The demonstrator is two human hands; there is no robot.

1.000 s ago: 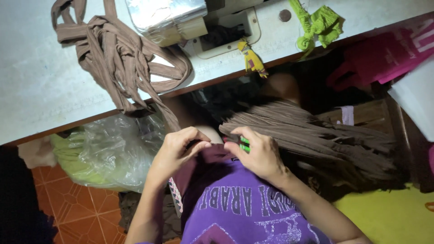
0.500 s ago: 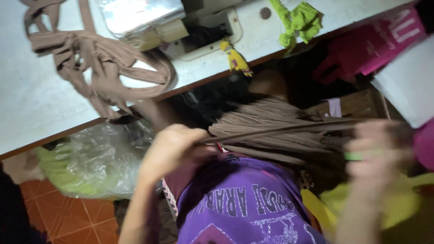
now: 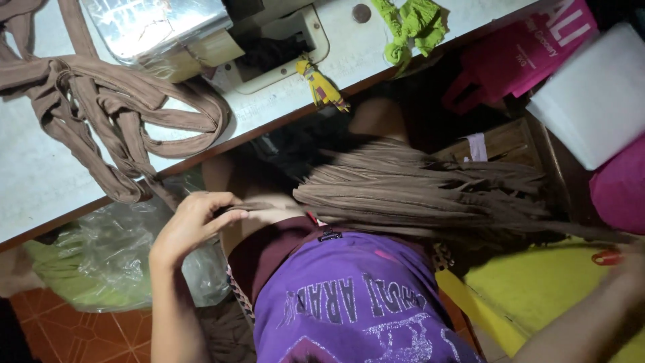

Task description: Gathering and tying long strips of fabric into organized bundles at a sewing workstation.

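- Left hand [image 3: 191, 225] pinches one end of a brown fabric strip [image 3: 430, 195], grip clenched on it.
- Strip bundle drapes over the lap, below the worktop [image 3: 40, 188].
- Right hand [image 3: 631, 259] at frame edge, grip unclear.

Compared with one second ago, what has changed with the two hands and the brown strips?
The right hand swung away from the lap to the right edge of view, drawing a brown strip out taut. The left hand stayed near the lap, pinching the strip's other end. The strip bundle on the table lies unchanged.
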